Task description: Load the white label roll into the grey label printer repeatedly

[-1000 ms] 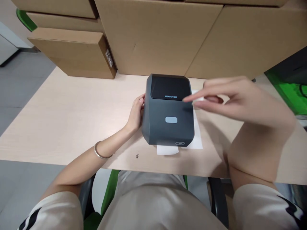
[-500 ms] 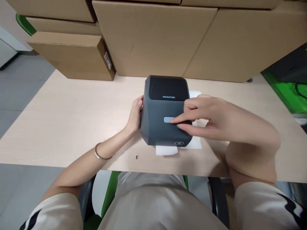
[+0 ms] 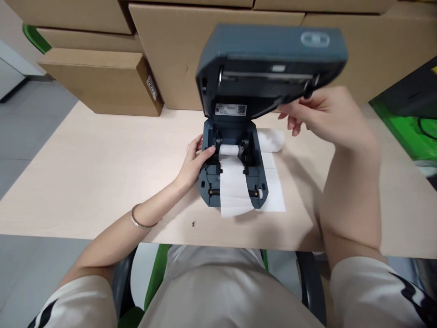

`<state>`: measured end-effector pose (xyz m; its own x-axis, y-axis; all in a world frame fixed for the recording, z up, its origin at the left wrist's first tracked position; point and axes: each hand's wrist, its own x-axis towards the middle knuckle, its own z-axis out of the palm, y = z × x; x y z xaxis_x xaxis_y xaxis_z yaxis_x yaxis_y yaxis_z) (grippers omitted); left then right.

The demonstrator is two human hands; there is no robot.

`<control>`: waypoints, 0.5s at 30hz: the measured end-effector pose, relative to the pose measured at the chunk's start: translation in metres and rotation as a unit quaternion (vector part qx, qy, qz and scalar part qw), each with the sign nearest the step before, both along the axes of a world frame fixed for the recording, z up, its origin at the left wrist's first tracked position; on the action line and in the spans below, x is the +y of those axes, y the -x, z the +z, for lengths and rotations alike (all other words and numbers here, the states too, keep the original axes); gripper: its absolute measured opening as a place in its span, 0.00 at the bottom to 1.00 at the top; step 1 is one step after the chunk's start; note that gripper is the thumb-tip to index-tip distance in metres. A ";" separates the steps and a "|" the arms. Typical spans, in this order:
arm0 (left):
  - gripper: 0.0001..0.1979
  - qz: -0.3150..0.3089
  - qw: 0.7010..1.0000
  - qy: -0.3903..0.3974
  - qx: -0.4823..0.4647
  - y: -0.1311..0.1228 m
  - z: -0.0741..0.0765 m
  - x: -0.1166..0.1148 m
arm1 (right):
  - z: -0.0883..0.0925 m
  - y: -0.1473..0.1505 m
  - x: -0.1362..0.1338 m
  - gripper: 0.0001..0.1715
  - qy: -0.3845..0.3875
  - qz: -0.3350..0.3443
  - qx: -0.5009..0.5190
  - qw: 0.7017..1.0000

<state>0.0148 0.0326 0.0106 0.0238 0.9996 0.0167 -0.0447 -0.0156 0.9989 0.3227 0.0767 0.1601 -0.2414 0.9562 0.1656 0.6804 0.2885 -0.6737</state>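
A dark grey label printer (image 3: 206,184) stands on the table with its lid (image 3: 273,43) swung up and back. Inside lies a small white paper roll (image 3: 229,150); its strip (image 3: 235,187) runs forward over the front edge. My left hand (image 3: 194,161) grips the base's left side, thumb over the rim and fingers along the outer wall. My right hand (image 3: 317,111) is closed on the raised lid's right edge; part of its grip is hidden behind the lid. Beside the base, on the right, lies a white paper roll (image 3: 271,140) with a loose sheet (image 3: 275,187) unrolled from it.
Large cardboard boxes (image 3: 164,54) line the table's back, behind the raised lid. A flatter carton (image 3: 92,82) stands at the back left. A tiny dark scrap (image 3: 194,223) lies near the front edge. Something green (image 3: 399,132) is at the far right.
The printer's lid has gone from closed to raised, showing the roll inside. My right hand has moved from the lid's top up to its right edge. My left thumb now rests on the rim.
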 end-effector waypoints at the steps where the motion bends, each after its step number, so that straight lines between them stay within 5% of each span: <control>1: 0.28 -0.005 1.000 0.002 0.002 -0.001 0.002 0.000 | -0.003 0.004 0.003 0.25 -0.006 0.003 0.025 1.000; 9: 0.24 -0.025 0.999 -0.021 0.033 -0.002 0.010 0.001 | -0.028 0.017 0.022 0.28 -0.007 -0.013 0.046 0.999; 15: 0.37 -0.019 0.999 0.016 0.032 0.002 0.010 0.000 | -0.008 0.027 0.010 0.19 -0.073 0.002 -0.005 0.997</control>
<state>0.0131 0.0323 0.0208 0.0619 0.9979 -0.0172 0.0202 0.0159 0.9997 0.2960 0.0864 0.1521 -0.2480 0.9208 0.3012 0.6851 0.3865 -0.6175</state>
